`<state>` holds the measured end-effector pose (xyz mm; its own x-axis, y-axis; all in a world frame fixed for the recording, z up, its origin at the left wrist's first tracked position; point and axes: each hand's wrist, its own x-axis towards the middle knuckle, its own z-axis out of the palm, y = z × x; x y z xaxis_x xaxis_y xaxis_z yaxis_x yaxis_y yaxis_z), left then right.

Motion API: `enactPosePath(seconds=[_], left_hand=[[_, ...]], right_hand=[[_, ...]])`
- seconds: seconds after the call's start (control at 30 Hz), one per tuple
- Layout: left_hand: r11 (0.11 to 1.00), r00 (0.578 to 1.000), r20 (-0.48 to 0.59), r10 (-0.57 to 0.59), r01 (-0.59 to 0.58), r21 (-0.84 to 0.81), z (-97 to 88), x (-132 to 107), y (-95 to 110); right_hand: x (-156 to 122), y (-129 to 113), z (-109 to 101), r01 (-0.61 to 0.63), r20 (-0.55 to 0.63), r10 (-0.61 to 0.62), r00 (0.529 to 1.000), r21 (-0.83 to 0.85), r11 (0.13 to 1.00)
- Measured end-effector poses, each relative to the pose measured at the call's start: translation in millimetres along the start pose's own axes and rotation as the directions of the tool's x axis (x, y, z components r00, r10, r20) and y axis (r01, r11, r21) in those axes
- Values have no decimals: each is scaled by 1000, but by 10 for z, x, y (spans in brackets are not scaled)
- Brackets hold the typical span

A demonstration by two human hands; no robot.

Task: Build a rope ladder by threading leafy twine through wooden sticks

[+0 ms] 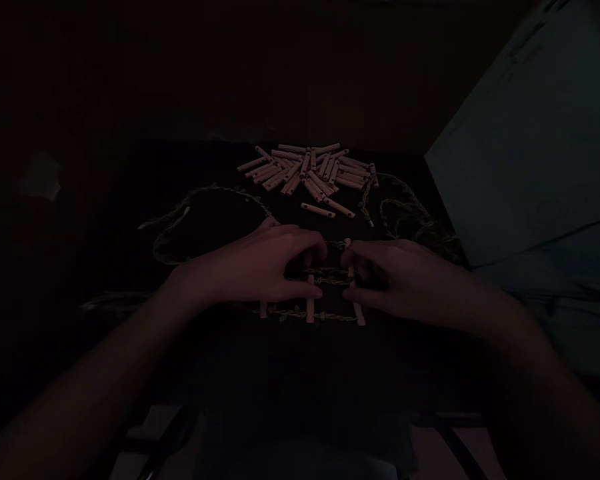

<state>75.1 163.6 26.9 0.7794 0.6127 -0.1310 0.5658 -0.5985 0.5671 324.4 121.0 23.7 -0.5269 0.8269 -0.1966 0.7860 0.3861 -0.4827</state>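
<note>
The scene is very dark. My left hand (265,267) and my right hand (400,277) meet at the middle of a dark table, fingers curled and pinched round a twisted cord (330,281) that runs through several short pale wooden sticks (310,303) standing side by side. The left fingers press on the cord near one stick. The right fingers pinch another stick (351,273) with the cord at it. A lower strand of cord (300,313) links the sticks' bottoms.
A heap of several loose pale sticks (307,170) lies farther back on the table. Loose cord loops to the left (200,200) and piles up at the right (405,213). A large bluish-grey surface (530,167) slants at the right.
</note>
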Motion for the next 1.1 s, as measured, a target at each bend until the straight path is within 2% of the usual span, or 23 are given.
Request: enactPosePath(seconds=[0.23,0.83,1.1], left_hand=[[989,990,-68,124,-118,87,112,70,-40],[983,985,-95,142,-129,127,147,65,-36],[980,983,-103,150,-134,149,145,64,-36]], right_hand=[[4,9,11,7,-7,-7,1000,-12,1000],[-6,-5,22,7,-8,-7,1000,-21,1000],[-17,-67,57,13,-36,-16,999,-80,997]])
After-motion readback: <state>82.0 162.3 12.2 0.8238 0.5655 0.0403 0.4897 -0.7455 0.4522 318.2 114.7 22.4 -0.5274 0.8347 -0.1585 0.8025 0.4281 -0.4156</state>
